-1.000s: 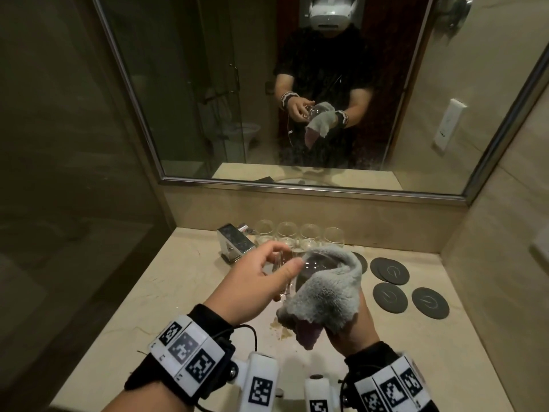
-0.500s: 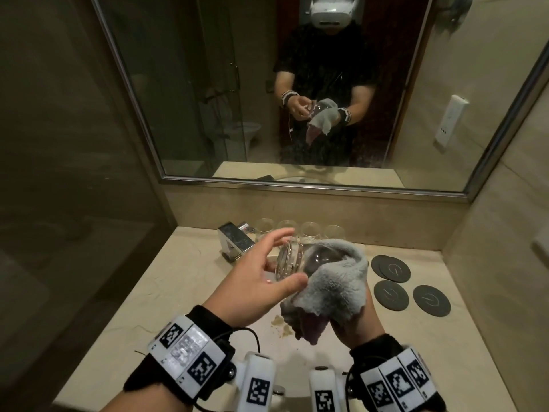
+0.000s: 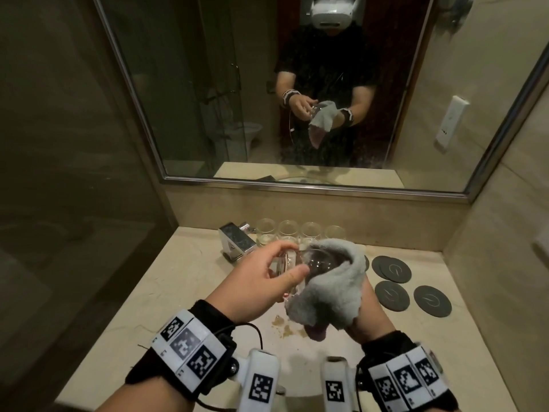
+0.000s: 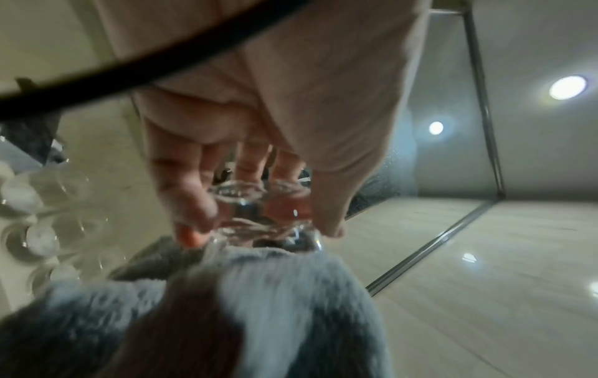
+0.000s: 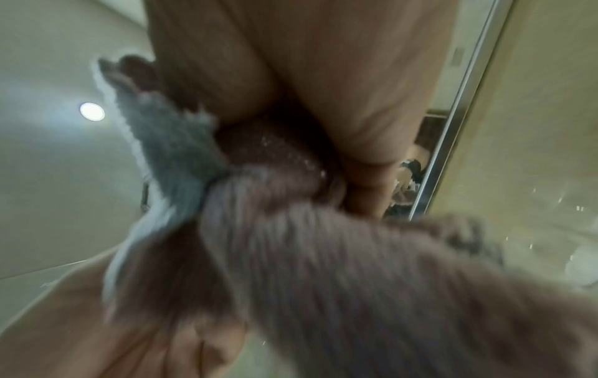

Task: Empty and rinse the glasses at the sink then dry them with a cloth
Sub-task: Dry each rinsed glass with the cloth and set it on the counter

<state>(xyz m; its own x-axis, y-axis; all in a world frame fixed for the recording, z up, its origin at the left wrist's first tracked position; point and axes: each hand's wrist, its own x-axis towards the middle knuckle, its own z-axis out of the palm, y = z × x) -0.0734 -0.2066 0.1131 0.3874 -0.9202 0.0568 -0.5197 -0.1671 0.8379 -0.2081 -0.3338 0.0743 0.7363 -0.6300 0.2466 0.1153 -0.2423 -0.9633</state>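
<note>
A clear glass [image 3: 309, 263] lies on its side in the air above the counter, its base toward my left hand [image 3: 267, 281]. That hand's fingers and thumb grip the base end; the left wrist view shows the glass [image 4: 258, 212] pinched between them. A grey cloth [image 3: 329, 286] with a mauve underside wraps the glass's mouth end, and my right hand [image 3: 368, 316] grips the cloth from beneath, its fingers hidden by the fabric. In the right wrist view the cloth [image 5: 291, 230] fills the frame, blurred. Several more clear glasses [image 3: 300, 230] stand in a row at the back wall.
A chrome tissue box [image 3: 237, 242] sits left of the glass row. Dark round coasters [image 3: 392, 272] lie at the right on the beige counter [image 3: 166, 292]. A small brown puddle [image 3: 285, 325] marks the counter under my hands. A mirror [image 3: 208, 84] spans the wall behind.
The glass and cloth have shifted slightly, the glass turning between my hands while the cloth rubs its mouth end. Both hands keep their hold.
</note>
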